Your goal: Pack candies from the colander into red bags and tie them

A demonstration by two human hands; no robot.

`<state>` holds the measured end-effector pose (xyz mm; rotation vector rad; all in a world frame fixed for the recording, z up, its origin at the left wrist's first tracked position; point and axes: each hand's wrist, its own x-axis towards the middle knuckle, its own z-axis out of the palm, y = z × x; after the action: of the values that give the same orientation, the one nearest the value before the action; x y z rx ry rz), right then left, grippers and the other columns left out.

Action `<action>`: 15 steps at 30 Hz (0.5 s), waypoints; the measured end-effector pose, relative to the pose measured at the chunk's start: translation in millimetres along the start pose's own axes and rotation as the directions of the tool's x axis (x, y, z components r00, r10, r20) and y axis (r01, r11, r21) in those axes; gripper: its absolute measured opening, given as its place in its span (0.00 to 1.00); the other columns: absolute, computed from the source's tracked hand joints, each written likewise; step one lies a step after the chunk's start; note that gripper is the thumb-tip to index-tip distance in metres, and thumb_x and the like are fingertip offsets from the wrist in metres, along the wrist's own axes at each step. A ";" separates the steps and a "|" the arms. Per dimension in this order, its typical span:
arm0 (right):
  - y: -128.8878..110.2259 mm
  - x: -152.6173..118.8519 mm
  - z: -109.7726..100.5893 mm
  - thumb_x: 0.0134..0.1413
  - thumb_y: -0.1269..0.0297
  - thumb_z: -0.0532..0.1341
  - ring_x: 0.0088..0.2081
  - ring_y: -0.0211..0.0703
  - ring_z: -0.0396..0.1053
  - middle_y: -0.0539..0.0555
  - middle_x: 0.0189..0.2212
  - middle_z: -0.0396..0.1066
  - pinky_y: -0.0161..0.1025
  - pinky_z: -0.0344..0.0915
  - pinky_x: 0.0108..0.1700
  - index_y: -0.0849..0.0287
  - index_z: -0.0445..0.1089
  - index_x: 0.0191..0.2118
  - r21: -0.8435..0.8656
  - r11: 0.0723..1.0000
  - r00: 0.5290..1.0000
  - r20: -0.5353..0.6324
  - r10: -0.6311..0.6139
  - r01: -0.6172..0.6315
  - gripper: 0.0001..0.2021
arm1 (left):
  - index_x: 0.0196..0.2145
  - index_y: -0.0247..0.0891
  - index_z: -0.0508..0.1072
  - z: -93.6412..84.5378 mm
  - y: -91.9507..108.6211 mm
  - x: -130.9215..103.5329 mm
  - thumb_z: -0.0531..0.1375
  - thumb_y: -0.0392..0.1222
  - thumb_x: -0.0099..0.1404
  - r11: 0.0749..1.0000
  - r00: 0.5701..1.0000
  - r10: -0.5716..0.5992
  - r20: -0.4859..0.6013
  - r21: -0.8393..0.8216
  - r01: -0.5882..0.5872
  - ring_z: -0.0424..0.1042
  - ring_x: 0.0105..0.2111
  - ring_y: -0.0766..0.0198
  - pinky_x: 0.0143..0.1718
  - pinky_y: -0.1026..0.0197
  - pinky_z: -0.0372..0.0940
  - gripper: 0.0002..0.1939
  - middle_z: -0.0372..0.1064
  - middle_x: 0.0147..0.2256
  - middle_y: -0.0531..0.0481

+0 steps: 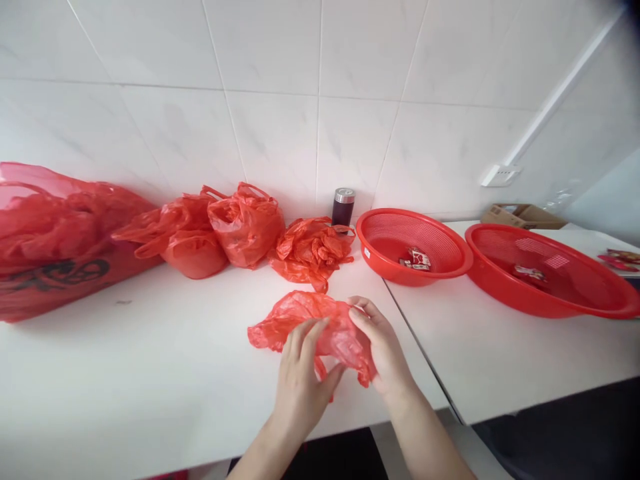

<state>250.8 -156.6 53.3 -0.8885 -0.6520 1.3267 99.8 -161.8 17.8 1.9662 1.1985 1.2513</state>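
The red plastic bag (300,313) was thin, translucent and crumpled. The right hand (383,347) pinched its edge; the left hand (303,373) touched it, fingers (296,343) loosely curved, partly open.

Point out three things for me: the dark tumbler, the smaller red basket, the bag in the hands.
Dark tumbler (342,212): head view, on its body.
Smaller red basket (400,275): head view, front wall.
Red plastic bag (300,305): head view, upper part.

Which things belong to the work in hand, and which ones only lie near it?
In the work, it seems:
thin red bag, between left hand and right hand
crumpled bag pile, perhaps

Probably just lying about:
dark flask
cardboard box
left basket
right basket
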 end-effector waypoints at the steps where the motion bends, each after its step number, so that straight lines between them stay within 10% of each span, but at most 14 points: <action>1: -2.2 -2.0 4.1 0.53 0.57 0.65 0.32 0.37 0.71 0.48 0.32 0.71 0.34 0.68 0.35 0.53 0.66 0.46 -0.004 1.000 0.999 0.027 -0.022 0.022 0.16 | 0.49 0.41 0.71 1.9 2.1 3.7 0.62 0.37 0.59 0.998 0.998 -0.054 0.044 -0.032 0.056 0.68 0.48 0.52 0.48 0.51 0.64 0.19 0.71 0.47 0.44; 4: -7.5 -8.8 11.0 0.59 0.54 0.60 0.39 0.41 0.72 0.50 0.38 0.71 0.40 0.69 0.42 0.48 0.58 0.55 -0.010 0.994 0.992 0.062 -0.109 0.110 0.20 | 0.33 0.37 0.74 -4.8 5.3 17.9 0.57 0.46 0.65 0.890 0.936 -0.307 0.171 -0.298 0.346 0.71 0.31 0.59 0.34 0.60 0.65 0.10 0.72 0.30 0.48; 8: 6.2 -25.3 19.7 0.61 0.59 0.58 0.51 0.45 0.66 0.54 0.47 0.66 0.48 0.63 0.54 0.49 0.58 0.51 -0.304 0.885 0.936 0.108 -0.335 0.352 0.14 | 0.34 0.35 0.75 -13.5 15.5 26.5 0.60 0.49 0.63 0.365 0.789 -0.528 0.315 -0.755 0.545 0.73 0.32 0.62 0.33 0.64 0.67 0.13 0.74 0.32 0.48; 11: 25.6 -33.7 19.3 0.59 0.68 0.58 0.51 0.46 0.64 0.56 0.46 0.64 0.47 0.62 0.54 0.53 0.60 0.47 -0.620 0.570 0.836 0.310 -0.453 0.539 0.11 | 0.36 0.34 0.76 -22.8 22.2 26.2 0.61 0.41 0.62 0.090 0.678 -0.665 0.314 -0.867 0.490 0.75 0.33 0.62 0.35 0.64 0.70 0.08 0.77 0.35 0.46; 15: 31.4 -27.0 -6.6 0.49 0.72 0.62 0.52 0.55 0.63 0.60 0.49 0.66 0.53 0.62 0.52 0.55 0.66 0.50 -0.854 0.139 0.865 0.493 -0.096 0.502 0.20 | 0.33 0.34 0.76 -60.0 7.1 24.5 0.57 0.38 0.63 0.071 0.587 -0.752 0.299 -0.849 0.524 0.75 0.27 0.62 0.30 0.63 0.71 0.08 0.77 0.31 0.46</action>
<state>235.3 -184.0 25.5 -1.4313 -2.0139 0.4838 53.4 -145.7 60.6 0.3213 0.9461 1.1717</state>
